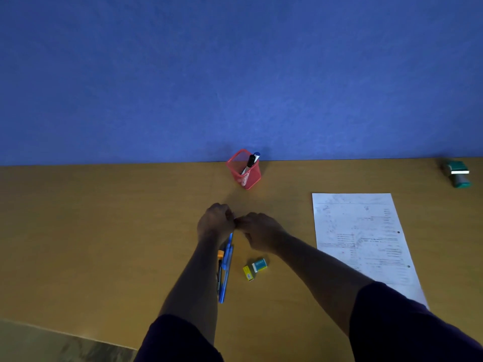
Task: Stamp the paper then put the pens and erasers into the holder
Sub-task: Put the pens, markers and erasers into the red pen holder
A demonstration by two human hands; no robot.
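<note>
My left hand [215, 220] is curled into a fist over the middle of the table. A bundle of pens [226, 267], two blue and a black one with an orange cap, runs from its heel back along my forearm, so it seems to grip them. My right hand [258, 231] has curled fingers whose tips meet the left hand's fingers; anything between them is hidden. The red mesh holder [239, 176] stands at the back edge with two markers [251, 161] in it. Two erasers [255, 268], one yellow and one teal, lie near my right wrist. The printed paper [363, 239] lies to the right.
A green stamp [458, 173] lies at the far right, by the table's back edge. A blue wall [235, 74] rises right behind the wooden table [104, 231]. The table's front edge and floor show at the lower left.
</note>
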